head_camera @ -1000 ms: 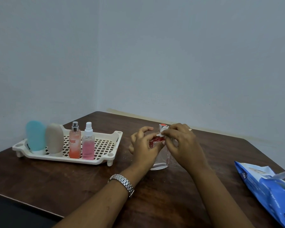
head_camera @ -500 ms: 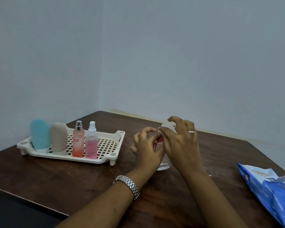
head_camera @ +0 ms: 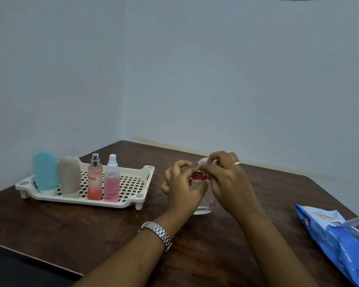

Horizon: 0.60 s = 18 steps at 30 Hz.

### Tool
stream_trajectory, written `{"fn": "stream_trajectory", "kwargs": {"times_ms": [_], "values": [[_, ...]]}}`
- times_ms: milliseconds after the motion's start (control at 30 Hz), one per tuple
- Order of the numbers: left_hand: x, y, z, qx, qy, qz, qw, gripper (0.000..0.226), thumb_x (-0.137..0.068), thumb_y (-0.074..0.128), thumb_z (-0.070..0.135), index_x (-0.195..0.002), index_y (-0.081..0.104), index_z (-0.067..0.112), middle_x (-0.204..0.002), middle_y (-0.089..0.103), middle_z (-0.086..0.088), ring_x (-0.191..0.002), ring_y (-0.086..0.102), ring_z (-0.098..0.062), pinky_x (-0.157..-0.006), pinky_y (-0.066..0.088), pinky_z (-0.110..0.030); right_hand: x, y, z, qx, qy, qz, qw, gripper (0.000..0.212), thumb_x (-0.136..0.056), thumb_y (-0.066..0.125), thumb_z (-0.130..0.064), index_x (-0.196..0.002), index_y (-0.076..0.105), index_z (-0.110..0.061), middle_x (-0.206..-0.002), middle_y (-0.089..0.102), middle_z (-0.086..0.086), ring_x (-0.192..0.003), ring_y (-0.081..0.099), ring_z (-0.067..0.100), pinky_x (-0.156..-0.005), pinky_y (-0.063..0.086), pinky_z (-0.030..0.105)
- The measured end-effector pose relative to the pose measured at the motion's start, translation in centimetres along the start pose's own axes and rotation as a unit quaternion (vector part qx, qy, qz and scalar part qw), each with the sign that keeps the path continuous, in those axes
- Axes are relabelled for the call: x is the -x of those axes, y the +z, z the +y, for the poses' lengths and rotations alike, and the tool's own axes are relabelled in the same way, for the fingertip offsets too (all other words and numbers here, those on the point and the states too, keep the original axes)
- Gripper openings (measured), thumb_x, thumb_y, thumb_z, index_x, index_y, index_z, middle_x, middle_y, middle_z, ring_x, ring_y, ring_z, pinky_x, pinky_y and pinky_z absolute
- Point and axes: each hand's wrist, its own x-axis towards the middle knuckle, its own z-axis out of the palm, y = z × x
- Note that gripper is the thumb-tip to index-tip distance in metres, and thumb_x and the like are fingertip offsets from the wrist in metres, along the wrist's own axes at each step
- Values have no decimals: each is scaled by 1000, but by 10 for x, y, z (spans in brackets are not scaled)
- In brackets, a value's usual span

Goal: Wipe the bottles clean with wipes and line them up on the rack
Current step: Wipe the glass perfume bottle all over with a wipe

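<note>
A clear bottle (head_camera: 205, 208) with a red band near its top stands on the dark wooden table (head_camera: 91, 228), mostly hidden by both hands. My left hand (head_camera: 182, 187) grips its body. My right hand (head_camera: 226, 179) pinches a white wipe (head_camera: 202, 161) against the bottle's top. On the cream slotted rack (head_camera: 133, 183) at the left stand a blue bottle (head_camera: 45, 172), a beige bottle (head_camera: 69, 176), an orange spray bottle (head_camera: 95, 179) and a pink spray bottle (head_camera: 112, 181) in a row.
A blue pack of wipes (head_camera: 338, 241) lies open at the table's right edge. The right part of the rack holds no bottle. The table's front-left edge (head_camera: 29, 257) runs close below the rack, and walls close the far corner.
My right hand with the wipe has gone up over the bottle's cap, which it now covers. My left hand keeps its grip. The view shifted slightly.
</note>
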Motion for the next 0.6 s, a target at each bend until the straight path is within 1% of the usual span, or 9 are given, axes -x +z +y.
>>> {"fn": "stream_trajectory", "kwargs": {"times_ms": [67, 100, 133, 200, 267, 400, 433, 500, 600], "values": [[0, -2, 2, 9, -1, -13, 1000, 33, -67, 56, 48, -96, 65, 37, -124, 40, 18, -120, 23, -3, -91, 17, -30, -3, -5, 3, -81, 80, 60, 992, 25, -82, 58, 4, -92, 72, -15, -96, 53, -1, -88, 46, 12, -76, 38, 11], [-1, -3, 3, 15, 1, -17, 1000, 30, -66, 57, 47, -94, 62, 40, -123, 39, 19, -119, 23, -2, -91, 18, -30, -3, -7, 4, -138, 140, 93, 976, 26, -85, 57, 4, -92, 72, -17, -96, 53, -3, -89, 50, 11, -78, 38, 9], [-1, -4, 4, 21, 2, -22, 1000, 28, -65, 58, 46, -92, 61, 42, -123, 39, 19, -118, 22, -1, -92, 19, -31, -4, -8, 4, -210, 203, 111, 950, 28, -88, 56, 3, -92, 71, -20, -98, 54, -5, -92, 54, 9, -79, 40, 9], [-2, -6, 5, 36, -1, -34, 999, 26, -63, 57, 45, -89, 59, 43, -122, 39, 19, -119, 22, -2, -95, 19, -30, -3, -6, 4, -342, 305, 95, 884, 24, -90, 57, -3, -93, 70, -22, -101, 62, -5, -96, 60, 6, -80, 46, 16], [-3, -8, 6, 45, -1, -52, 998, 26, -64, 56, 43, -89, 58, 44, -122, 37, 21, -117, 21, 1, -95, 16, -29, -2, -3, 5, -416, 347, 65, 838, 18, -90, 57, -5, -95, 70, -16, -99, 69, 0, -95, 64, 9, -80, 49, 21], [-3, -9, 6, 42, 12, -64, 997, 25, -66, 55, 45, -90, 61, 44, -124, 36, 25, -117, 20, 2, -91, 13, -26, -6, -1, 2, -552, 366, 39, 748, 16, -92, 52, 0, -95, 67, -3, -92, 72, 2, -90, 68, 16, -80, 53, 23], [-3, -9, 5, 40, 14, -63, 997, 26, -67, 55, 47, -91, 64, 42, -126, 37, 26, -119, 21, 0, -91, 13, -26, -7, 0, 2, -566, 367, 28, 738, 17, -92, 51, 0, -94, 67, -3, -92, 72, 2, -90, 68, 15, -80, 53, 23], [-4, -8, 3, 32, 23, -63, 997, 33, -69, 56, 53, -92, 70, 35, -128, 36, 27, -123, 22, -2, -92, 14, -27, -7, 2, 3, -568, 365, 7, 737, 17, -93, 50, -1, -95, 67, -4, -95, 72, 4, -93, 67, 15, -83, 52, 24], [-4, -7, 1, 19, 28, -59, 998, 40, -69, 56, 59, -95, 73, 33, -130, 34, 29, -124, 20, -2, -93, 13, -28, -6, 2, 10, -545, 357, -23, 758, 18, -94, 50, -4, -99, 67, -4, -101, 71, 6, -100, 66, 17, -86, 51, 26]]}}
